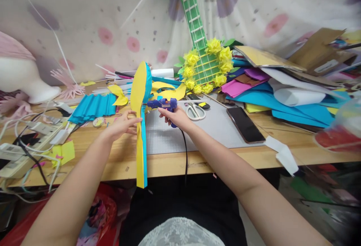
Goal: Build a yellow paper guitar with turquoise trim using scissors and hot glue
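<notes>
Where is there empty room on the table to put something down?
The grey cutting mat is bare between the white-handled scissors and the black phone. The wooden table front edge is bare. Stacked coloured paper crowds the right, white cables the left.

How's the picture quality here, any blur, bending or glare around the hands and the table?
Head view: even, soft light, no hard glare; the left hand, yellow and blue paper piece, right hand and glue gun are sharp; the table edge bows from wide-angle distortion; the far right corners smear and darken.
</notes>
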Motion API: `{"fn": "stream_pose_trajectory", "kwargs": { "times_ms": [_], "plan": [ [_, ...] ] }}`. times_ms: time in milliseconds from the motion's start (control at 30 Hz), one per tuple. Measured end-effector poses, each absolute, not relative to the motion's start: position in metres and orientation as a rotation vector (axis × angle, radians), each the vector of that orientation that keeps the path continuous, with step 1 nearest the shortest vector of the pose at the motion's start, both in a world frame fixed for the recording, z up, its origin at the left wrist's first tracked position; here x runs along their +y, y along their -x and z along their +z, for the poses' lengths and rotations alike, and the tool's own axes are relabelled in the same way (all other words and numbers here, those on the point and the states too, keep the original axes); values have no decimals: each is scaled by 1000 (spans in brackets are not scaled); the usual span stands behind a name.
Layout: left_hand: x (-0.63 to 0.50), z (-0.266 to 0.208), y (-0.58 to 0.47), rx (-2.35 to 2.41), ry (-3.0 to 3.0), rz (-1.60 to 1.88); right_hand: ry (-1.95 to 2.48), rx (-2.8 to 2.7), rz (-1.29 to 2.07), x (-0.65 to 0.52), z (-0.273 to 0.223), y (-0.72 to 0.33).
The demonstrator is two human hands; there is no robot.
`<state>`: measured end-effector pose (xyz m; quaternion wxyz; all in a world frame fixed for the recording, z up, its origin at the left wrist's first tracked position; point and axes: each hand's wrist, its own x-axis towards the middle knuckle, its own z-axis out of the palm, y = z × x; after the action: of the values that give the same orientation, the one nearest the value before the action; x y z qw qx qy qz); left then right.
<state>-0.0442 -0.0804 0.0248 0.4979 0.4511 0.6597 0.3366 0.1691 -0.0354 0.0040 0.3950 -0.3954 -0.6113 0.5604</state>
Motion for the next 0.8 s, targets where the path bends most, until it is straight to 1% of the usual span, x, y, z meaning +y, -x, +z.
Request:
{"fn": "stream_pose_trajectory", "kwargs": {
  "times_ms": [100, 233, 400, 500, 567, 667, 800],
  "plan": [
    [-80, 22, 43, 1607, -1106, 793, 1071, -1622, 1374, -36, 11, -169],
    [-78, 16, 41, 1686, -1104, 787, 1084, -1686, 1338, -35, 5, -182],
    [-74, 1, 37, 1835, -1089, 802, 1097, -1505, 1353, -33, -7, -206],
    [-71, -8, 36, 1868, -1049, 900, 1054, -1406, 1389, -31, -13, -217],
    [-68, -9, 37, 1829, -972, 1007, 1036, -1405, 1422, -31, -15, -221],
    [-66, -4, 39, 1639, -820, 1126, 1005, -1450, 1456, -34, -17, -220],
    [-70, 2, 46, 1523, -734, 1148, 935, -1518, 1499, -38, -12, -211]
  ]
}}
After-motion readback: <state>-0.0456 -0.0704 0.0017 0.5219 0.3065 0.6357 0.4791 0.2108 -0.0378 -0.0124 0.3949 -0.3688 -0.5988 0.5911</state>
